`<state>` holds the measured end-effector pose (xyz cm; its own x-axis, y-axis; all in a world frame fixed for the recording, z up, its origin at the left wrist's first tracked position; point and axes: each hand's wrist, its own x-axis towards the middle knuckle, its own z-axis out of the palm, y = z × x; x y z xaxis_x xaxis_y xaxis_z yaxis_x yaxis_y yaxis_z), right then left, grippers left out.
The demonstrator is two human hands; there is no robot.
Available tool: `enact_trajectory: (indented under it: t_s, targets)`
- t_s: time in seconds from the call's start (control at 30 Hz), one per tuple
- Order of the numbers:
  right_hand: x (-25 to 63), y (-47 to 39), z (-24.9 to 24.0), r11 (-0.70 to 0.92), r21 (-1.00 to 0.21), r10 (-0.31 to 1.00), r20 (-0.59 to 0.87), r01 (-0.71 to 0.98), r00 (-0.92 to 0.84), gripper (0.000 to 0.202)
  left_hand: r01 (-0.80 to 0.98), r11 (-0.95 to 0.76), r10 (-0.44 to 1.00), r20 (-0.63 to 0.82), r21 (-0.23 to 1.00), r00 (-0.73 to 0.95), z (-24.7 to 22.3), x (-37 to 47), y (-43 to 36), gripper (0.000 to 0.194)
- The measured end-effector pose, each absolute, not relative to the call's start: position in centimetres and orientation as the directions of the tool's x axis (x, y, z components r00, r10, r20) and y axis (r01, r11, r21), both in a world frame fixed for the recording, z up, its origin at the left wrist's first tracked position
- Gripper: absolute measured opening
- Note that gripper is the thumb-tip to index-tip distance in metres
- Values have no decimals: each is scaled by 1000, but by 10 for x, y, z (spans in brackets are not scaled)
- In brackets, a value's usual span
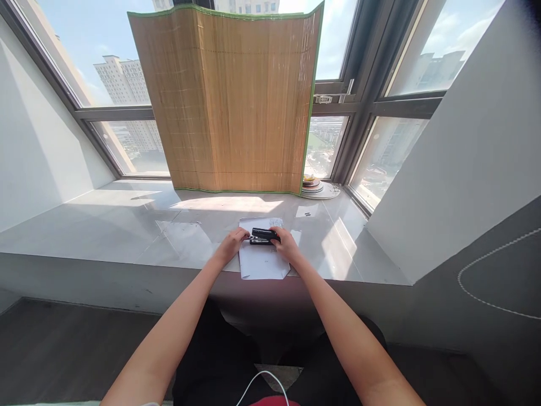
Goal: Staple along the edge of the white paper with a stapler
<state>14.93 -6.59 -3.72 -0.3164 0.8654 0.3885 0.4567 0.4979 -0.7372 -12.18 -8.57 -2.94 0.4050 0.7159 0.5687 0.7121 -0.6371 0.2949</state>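
- A pale, glossy window sill (pixel 105 225) runs beneath dark-framed windows (pixel 369 107), with patches of sunlight across it and tall buildings outside.
- A bamboo mat (pixel 245 107) with green edging stands upright against the glass; beside its lower right corner sits a stack of round, flat items (pixel 319 190).
- White paper (pixel 264 268) lies near the sill's front edge, with some faint print towards its far end.
- A black stapler (pixel 265 233) lies sideways over the paper, its upper arm raised from the base and metal showing between them.
- The right hand (pixel 288 246) has its fingers and thumb closed around the stapler's right end.
- The left hand (pixel 232 243) has its fingertips drawn together at the other end, by the metal part; whether they pinch something small is too fine to tell.
- The step in hand looks like two-handed handling of the opened stapler; any further move there would call for a steady right grip and precise left fingertips.
- Small dark pieces (pixel 307 214) lie beyond the paper, to the right.
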Motion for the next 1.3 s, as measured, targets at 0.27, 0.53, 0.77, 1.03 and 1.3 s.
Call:
enact_trajectory:
  t_s: [0.27,0.53,0.77,1.03,1.3]
  targets:
    - [150,-65,-37,503,-740,862,393,446,-320,41,683,-641,730,553,349,402,-24,-120,-91,19]
    - [150,-65,-34,489,-741,869,367,461,-331,40,643,-671,712,563,368,421,-23,-119,-94,18]
    - [150,-66,-34,488,-756,869,375,436,-323,41,656,-659,726,539,368,427,-23,-119,-94,18]
    - [150,-65,-34,482,-760,873,373,436,-315,40,651,-659,727,543,377,421,-28,-122,-90,18]
    - [155,-59,-40,432,-797,902,384,423,-198,40,649,-634,740,575,420,350,-38,-128,-86,22]
